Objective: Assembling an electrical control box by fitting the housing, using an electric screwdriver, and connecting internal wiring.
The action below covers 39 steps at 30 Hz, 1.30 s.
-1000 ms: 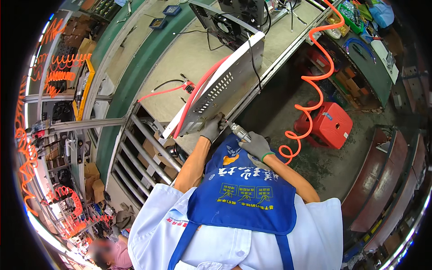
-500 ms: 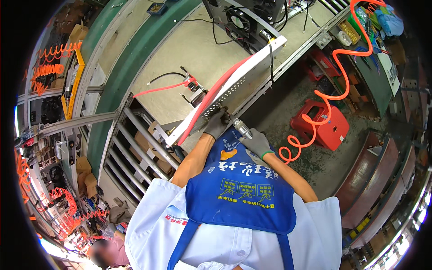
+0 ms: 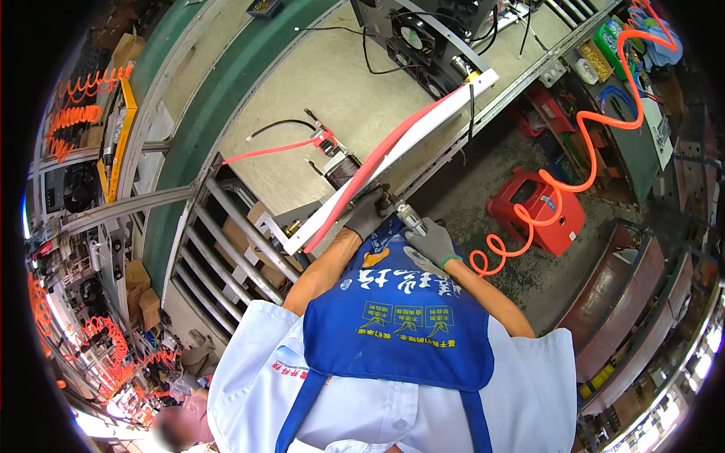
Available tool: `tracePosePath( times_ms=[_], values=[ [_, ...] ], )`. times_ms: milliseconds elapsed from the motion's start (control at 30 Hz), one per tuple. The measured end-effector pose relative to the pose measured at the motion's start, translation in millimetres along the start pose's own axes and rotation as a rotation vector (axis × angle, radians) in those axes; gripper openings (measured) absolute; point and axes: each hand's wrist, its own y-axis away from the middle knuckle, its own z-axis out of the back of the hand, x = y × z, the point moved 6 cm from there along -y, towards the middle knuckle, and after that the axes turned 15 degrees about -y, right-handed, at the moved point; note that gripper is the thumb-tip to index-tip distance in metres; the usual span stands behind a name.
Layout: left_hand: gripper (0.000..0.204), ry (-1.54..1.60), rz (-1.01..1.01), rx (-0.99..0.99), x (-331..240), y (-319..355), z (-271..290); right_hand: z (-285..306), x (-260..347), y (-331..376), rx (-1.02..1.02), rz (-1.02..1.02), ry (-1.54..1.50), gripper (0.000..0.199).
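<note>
My right hand [image 3: 433, 243], in a grey glove with a green cuff, is wrapped round a silver air screwdriver [image 3: 409, 217]. The tool points up and left, away from my body. At its front end is my left hand [image 3: 367, 212], also gloved, its fingers curled close against the near side of a white metal panel [image 3: 408, 148]. What those fingers pinch is too dark and small to make out. The panel stands edge-on to me along the bench's near edge, and a red tube [image 3: 370, 167] runs along its top.
A grey bench top [image 3: 279, 166] carries a finned part [image 3: 342, 171] with red tubing. Black fans [image 3: 417, 38] and cables lie beyond the panel. An orange coiled hose [image 3: 583, 151] hangs at right above a red stool [image 3: 538, 211]. Metal rollers [image 3: 238, 245] lie at left.
The white panel has tipped, so its perforated face no longer shows. Both hands have stayed close together, with the screwdriver held at nearly the same place. The orange hose has swung slightly right.
</note>
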Motion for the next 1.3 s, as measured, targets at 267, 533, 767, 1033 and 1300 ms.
tracePosePath(
  times_ms=[267, 533, 767, 1033, 1300],
  values=[
    [0.022, -0.128, -0.022, 0.014, -11, 6, -10, -11, -11, -17, -0.029, 0.018, -0.019, 0.045],
    [0.019, -0.273, -0.078, -0.117, -20, 1, -4, -18, -16, -25, -0.033, 0.105, 0.014, 0.05],
    [0.013, -0.345, -0.124, -0.18, -15, 6, -3, -18, -17, -16, 0.04, 0.095, -0.051, 0.054],
    [0.013, -0.317, -0.123, -0.187, -7, 12, -4, -16, -20, -9, 0.019, 0.102, -0.062, 0.053],
    [0.018, -0.369, -0.235, -0.151, -24, 42, -29, -4, 0, 8, 0.029, 0.195, -0.113, 0.043]
  ],
)
